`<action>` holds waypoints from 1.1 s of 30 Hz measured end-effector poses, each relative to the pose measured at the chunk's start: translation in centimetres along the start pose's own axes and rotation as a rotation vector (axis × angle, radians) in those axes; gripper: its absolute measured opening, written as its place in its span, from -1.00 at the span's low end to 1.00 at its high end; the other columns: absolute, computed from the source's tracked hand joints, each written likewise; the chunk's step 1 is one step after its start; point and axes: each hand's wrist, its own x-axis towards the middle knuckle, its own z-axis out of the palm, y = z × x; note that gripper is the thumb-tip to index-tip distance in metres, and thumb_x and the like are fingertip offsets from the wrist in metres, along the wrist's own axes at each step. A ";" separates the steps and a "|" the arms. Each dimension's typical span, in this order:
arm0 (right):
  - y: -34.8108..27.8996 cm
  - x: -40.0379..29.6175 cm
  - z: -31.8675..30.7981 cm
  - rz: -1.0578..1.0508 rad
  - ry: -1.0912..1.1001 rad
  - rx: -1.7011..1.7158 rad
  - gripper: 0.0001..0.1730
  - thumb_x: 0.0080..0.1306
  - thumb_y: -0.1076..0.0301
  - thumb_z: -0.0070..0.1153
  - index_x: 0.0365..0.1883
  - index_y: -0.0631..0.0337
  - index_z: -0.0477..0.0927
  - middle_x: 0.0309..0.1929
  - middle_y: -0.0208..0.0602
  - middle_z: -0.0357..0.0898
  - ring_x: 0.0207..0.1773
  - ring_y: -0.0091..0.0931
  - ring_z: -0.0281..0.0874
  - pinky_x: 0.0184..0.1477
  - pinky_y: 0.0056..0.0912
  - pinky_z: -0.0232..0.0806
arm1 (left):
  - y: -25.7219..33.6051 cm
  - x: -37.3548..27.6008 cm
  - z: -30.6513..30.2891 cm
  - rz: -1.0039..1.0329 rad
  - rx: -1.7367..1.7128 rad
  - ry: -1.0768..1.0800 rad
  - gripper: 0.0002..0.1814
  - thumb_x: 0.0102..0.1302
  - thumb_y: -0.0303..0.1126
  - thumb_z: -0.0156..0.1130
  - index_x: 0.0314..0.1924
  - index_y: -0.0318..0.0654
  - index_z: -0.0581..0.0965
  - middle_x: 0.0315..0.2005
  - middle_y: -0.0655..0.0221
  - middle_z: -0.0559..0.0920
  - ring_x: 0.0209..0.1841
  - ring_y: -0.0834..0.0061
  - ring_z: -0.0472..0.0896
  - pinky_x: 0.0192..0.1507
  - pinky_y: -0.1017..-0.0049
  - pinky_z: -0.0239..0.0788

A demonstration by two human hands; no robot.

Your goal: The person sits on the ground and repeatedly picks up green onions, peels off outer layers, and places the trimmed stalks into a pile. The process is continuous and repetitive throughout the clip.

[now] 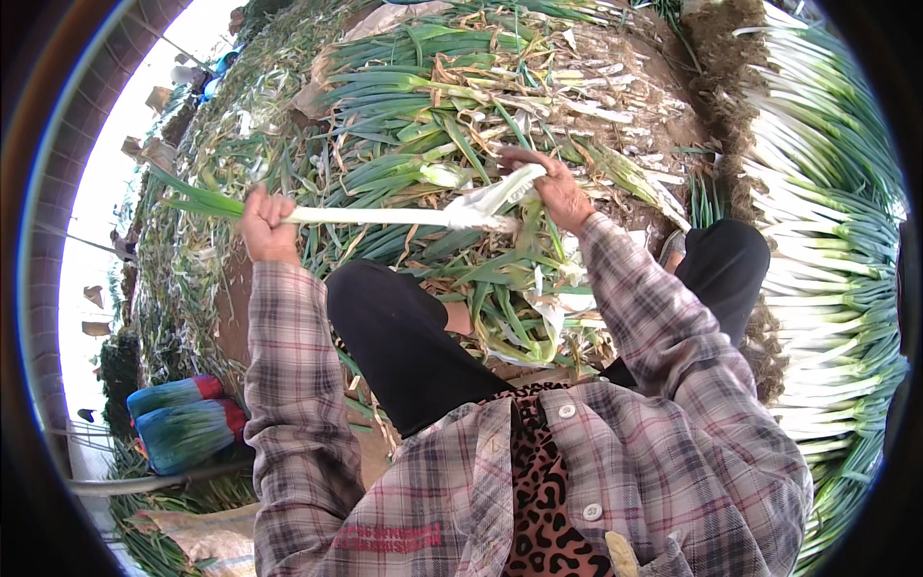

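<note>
My left hand (270,222) is closed around a long green onion (368,216) where its green leaves meet the white stalk. The stalk lies level across the view, its leaves pointing left and its root end to the right. At that end my right hand (549,189) grips a pale outer layer (497,193), which is partly peeled off and folded up from the stalk. Under both hands lies a pile of unpeeled green onions (389,108) with dry brown leaves. Stripped leaves (523,317) lie between my legs.
On the right runs a long row of green onions with white stalks (800,238), roots facing me. Blue-and-red wrapped bundles (187,433) lie at lower left, near a woven sack (209,534). Leaf scraps (187,288) cover the ground at left. A metal pipe (159,482) crosses the lower left.
</note>
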 end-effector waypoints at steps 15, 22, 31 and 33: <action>9.7 -3.9 -9.2 0.699 1.051 0.588 -0.85 0.20 0.43 -0.13 -0.34 0.26 0.48 -0.76 -0.45 0.14 -0.72 -0.60 0.04 -0.67 -0.56 -0.03 | -2.3 -4.2 0.0 -0.184 -0.039 -0.135 -0.89 0.21 -0.54 -0.06 -0.46 -0.19 0.40 -0.86 0.66 0.07 -0.80 0.75 0.00 -0.62 0.65 -0.09; 10.2 -11.9 -17.8 0.882 0.544 -1.405 -0.75 0.05 0.36 -0.06 -0.33 0.28 0.51 -0.37 -0.02 0.52 -0.24 -0.14 0.48 -0.24 -0.22 0.33 | 12.3 0.0 -6.7 0.011 -0.048 -0.290 -0.66 0.24 -0.49 -0.07 -0.67 -0.06 0.13 -0.82 0.62 0.06 -0.78 0.72 0.01 -0.70 0.65 -0.08; 2.8 -2.5 -3.4 0.499 -0.700 -1.794 -0.61 0.02 0.44 0.11 -0.12 0.03 0.51 -0.20 -0.29 0.52 -0.08 -0.25 0.46 -0.17 -0.03 0.31 | 0.7 -0.8 0.0 0.047 -0.047 -0.285 -0.93 0.15 -0.52 0.05 -0.46 -0.16 0.42 -0.84 0.69 0.13 -0.77 0.76 0.03 -0.52 0.62 0.01; 4.0 -1.1 -3.4 0.721 -0.834 -1.833 -0.61 -0.02 0.37 0.15 -0.14 0.07 0.53 -0.30 -0.34 0.55 -0.20 -0.33 0.52 -0.29 -0.22 0.38 | -1.4 -1.6 1.0 0.043 -0.025 -0.221 -0.94 0.14 -0.51 0.09 -0.46 -0.17 0.43 -0.82 0.67 0.14 -0.75 0.74 0.05 -0.45 0.59 0.12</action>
